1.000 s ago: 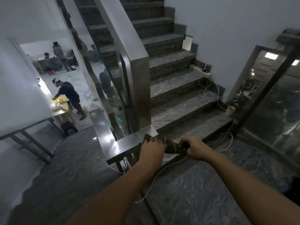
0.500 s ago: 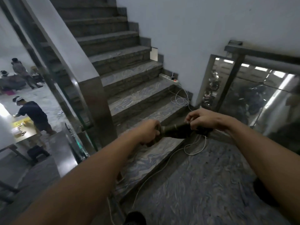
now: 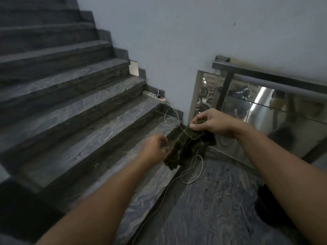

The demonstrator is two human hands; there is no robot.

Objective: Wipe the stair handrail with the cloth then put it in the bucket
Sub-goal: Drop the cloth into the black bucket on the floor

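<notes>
A dark green cloth with thin pale stripes hangs in front of me over the landing. My right hand pinches its upper edge between thumb and fingers. My left hand is blurred, just left of the cloth's lower part, with its fingers apart; whether it touches the cloth I cannot tell. A metal handrail runs along the top of a glass panel at the right. No bucket shows in this view.
Grey marble stairs climb to the upper left. A white power strip lies on a step by the wall, and its white cable loops across the landing floor. A dark object sits at the lower right.
The view has swung right, away from the steel stair rail. My left hand has let go of the cloth's end, and the cloth now hangs from my right hand.
</notes>
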